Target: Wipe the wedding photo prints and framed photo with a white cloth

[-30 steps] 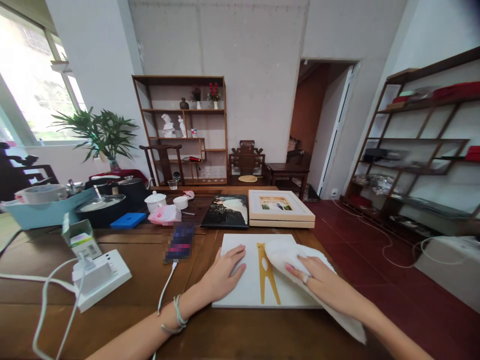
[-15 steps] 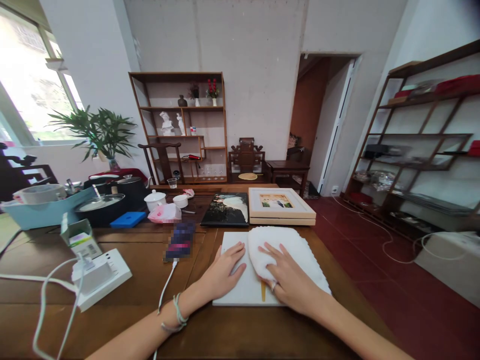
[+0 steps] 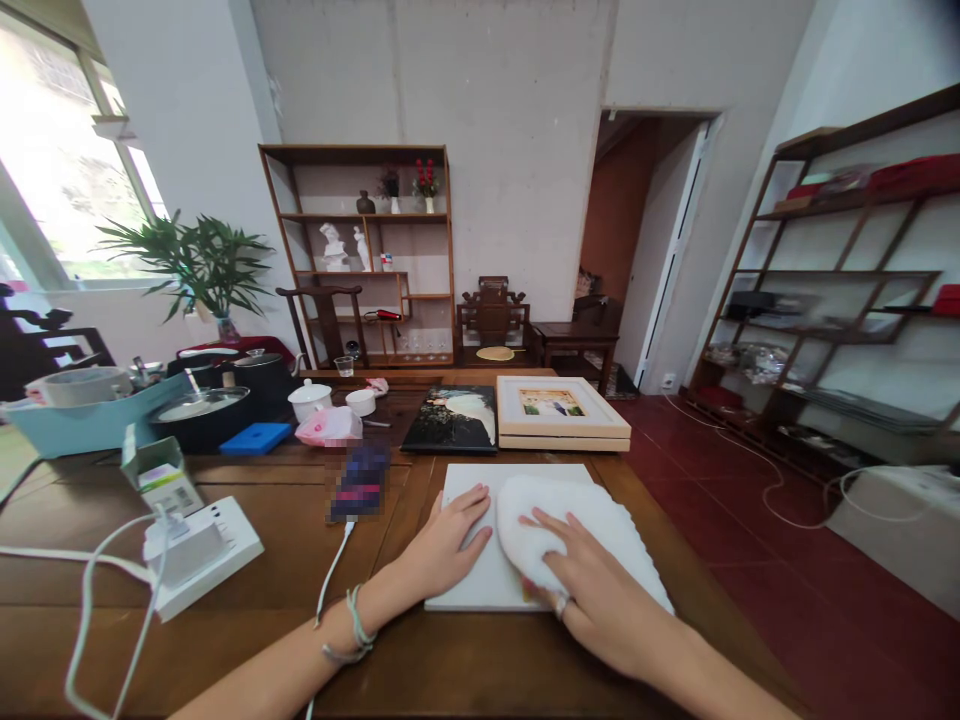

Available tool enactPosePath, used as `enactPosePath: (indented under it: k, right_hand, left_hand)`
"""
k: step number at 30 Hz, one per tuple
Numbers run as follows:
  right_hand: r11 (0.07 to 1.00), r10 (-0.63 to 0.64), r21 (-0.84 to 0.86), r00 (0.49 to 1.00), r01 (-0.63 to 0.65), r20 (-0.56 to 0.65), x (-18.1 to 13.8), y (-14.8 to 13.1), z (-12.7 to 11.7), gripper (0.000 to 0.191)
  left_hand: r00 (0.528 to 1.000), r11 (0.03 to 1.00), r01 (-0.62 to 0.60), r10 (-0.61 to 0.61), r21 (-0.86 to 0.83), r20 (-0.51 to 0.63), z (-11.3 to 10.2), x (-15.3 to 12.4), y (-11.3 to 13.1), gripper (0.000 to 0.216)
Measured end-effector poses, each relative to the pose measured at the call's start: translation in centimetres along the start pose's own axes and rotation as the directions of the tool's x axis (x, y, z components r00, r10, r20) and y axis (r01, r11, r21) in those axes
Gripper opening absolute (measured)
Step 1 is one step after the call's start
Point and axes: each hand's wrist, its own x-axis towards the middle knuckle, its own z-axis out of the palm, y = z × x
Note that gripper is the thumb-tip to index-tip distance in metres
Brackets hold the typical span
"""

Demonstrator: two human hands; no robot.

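A flat white board (image 3: 469, 588) lies on the wooden table in front of me. My left hand (image 3: 448, 540) rests flat on its left part, fingers stretched out and a pale band round the wrist. Over the right part of the board is a fluffy white cloth (image 3: 600, 505). My right hand (image 3: 581, 560), with a ring on one finger, grips the cloth and presses it down, its fingers spread across the top. The cloth hides the board's right side. By the hand's near edge, a small blurred yellowish patch (image 3: 531, 590) shows on the board.
Behind the board lie a dark picture panel (image 3: 452, 418) and stacked pale wooden frames (image 3: 564, 412). To the left are a phone (image 3: 360, 482) on a white cable, a white power strip (image 3: 210, 560), a blue box (image 3: 256, 438), a lidded bowl (image 3: 310, 400) and a pan (image 3: 201, 415).
My right hand has slid the cloth a little toward me and to the right. More of the board's far edge shows, and the yellowish strip is mostly covered. My left hand has stayed put.
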Motion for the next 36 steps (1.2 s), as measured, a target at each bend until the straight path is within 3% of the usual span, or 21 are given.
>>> enactPosePath:
  k: [9,17,25,31,36]
  right_hand:
    - [0.993,0.063,-0.094,0.997,-0.068,-0.052,6.1,2.7,0.7,0.031]
    - [0.987,-0.008,-0.162,1.0,0.007,-0.005,3.3,0.9,1.0,0.029]
    - [0.994,-0.046,-0.099,0.998,0.049,0.03,-0.1,-1.3,0.3,0.027]
    - [0.998,0.002,-0.059,1.0,-0.003,-0.018,2.3,0.7,0.2,0.029]
    - [0.983,0.08,-0.161,0.995,-0.088,-0.054,6.2,1.8,0.4,0.033]
  left_hand:
    - [1.0,1.0,0.014,-0.014,0.014,0.026,-0.2,-0.1,0.0,0.04]
    - [1.0,1.0,0.007,-0.007,-0.002,0.016,0.0,-0.1,-0.1,0.039]
    - [1.0,1.0,0.012,-0.012,0.014,0.022,-0.1,0.1,0.0,0.04]
    - [1.0,1.0,-0.02,0.021,0.003,-0.015,0.2,0.0,-0.3,0.038]
    - [1.0,1.0,-0.01,0.01,-0.002,0.001,0.2,-0.1,-0.3,0.04]
